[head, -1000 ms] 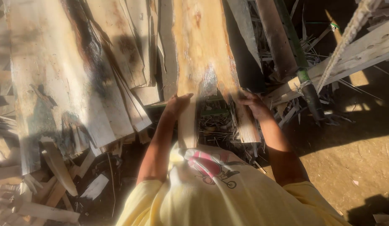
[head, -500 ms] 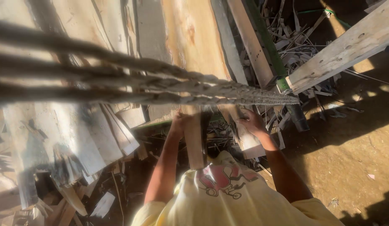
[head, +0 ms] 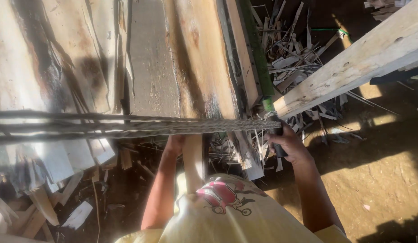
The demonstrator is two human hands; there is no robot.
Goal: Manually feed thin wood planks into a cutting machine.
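Since a half second ago my right hand [head: 287, 145] shifts onto the dark handle [head: 277, 139] and closes round it; left hand [head: 175, 143] grips the upright plank [head: 193, 155], stiff, heavy, rough-edged.

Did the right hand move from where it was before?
Yes. The right hand left the big wooden plank and went right, onto the dark pole.
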